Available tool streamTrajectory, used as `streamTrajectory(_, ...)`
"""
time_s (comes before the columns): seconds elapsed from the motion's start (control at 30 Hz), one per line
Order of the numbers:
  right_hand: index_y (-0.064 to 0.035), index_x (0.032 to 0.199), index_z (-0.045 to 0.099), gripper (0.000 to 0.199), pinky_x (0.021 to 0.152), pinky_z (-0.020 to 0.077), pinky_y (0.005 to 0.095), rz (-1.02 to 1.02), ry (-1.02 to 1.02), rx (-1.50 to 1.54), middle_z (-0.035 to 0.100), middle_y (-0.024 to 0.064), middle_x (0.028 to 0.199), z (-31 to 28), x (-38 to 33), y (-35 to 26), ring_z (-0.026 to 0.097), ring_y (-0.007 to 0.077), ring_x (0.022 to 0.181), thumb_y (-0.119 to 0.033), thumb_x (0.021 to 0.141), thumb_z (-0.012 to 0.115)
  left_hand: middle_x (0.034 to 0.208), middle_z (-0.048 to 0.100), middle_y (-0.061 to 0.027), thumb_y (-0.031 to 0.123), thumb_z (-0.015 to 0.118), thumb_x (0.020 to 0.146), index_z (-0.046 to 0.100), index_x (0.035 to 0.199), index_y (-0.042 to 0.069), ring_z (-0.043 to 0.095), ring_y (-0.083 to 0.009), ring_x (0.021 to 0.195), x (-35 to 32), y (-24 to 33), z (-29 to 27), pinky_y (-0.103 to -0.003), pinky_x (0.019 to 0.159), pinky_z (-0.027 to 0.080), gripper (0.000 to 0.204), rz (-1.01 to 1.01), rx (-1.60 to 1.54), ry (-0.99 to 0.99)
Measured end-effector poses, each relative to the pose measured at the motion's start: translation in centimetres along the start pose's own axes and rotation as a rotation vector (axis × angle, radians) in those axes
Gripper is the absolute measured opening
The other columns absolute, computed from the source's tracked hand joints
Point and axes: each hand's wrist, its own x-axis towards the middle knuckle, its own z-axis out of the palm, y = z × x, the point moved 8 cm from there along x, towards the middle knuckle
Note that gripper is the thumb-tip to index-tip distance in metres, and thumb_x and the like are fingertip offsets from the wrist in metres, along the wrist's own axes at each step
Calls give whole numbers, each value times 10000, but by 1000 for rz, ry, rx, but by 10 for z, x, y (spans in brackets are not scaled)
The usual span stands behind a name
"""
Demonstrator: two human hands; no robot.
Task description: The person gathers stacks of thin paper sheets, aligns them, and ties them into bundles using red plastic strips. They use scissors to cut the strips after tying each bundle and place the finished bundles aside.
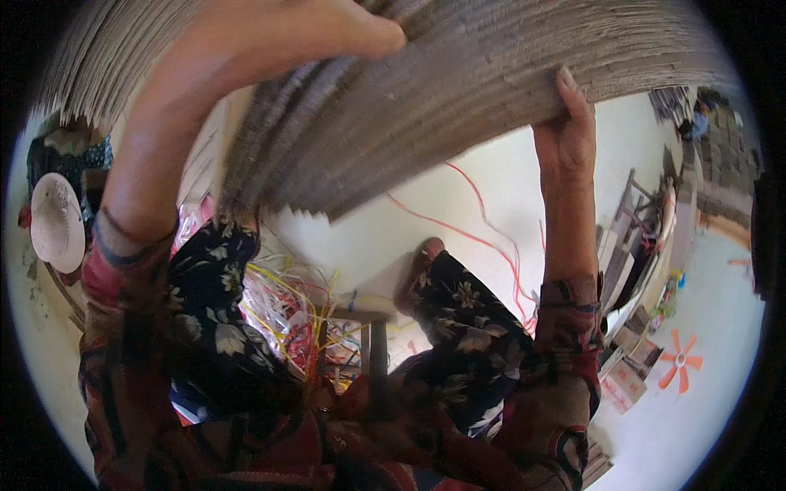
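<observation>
Clock positions are read from the middle of the view, twelve lying straight ahead of the person. At nine o'clock, a pale hat (57, 222); at ten to eleven, a fringe of sheet edges (123, 49), which I cannot say is joined to or apart from the main load. The left hand (286, 37) lies at eleven, thumb extended along the near side of the stack (409, 114); its other fingers are out of sight, so how far it is open, and whether it grips, cannot be told.

At eight, a tangle of straps (282, 303) between the knees of flowered trousers (475, 315). The stack, grey-brown and many-layered, spans twelve o'clock above the pale floor (499, 172), its long axis running from eight toward two. Red cords (517, 282) trail at four.

The right hand (567, 135) is at one to two, clasping the lower edge, thumb on the face, fingers hidden behind. The governing relation, I judge: the stack lies toward ten from the right hand, toward four from the left, with the right nearer its lower edge. At four, orange blades (681, 362). The stack's top is cut off; its far side is hidden.
</observation>
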Motion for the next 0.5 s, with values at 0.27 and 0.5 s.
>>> streamTrajectory(0.27,53,1019,566,418,696,529,355,284,331,-121,621,117,899,-174,-116,53,620,227,775,-123,667,710,1335,426,-149,243,707,559,325,1370,55,385,-259,1243,-57,29,215,-339,1032,280,916,-332,-475,-428)
streamTrajectory(0.5,-51,1225,407,626,643,531,465,778,276,-235,586,152,1055,-270,-151,248,607,310,898,-287,725,702,1405,298,-174,227,808,575,164,1401,-8,288,-264,1293,-196,-34,408,-346,1056,238,1073,-847,-1087,-632)
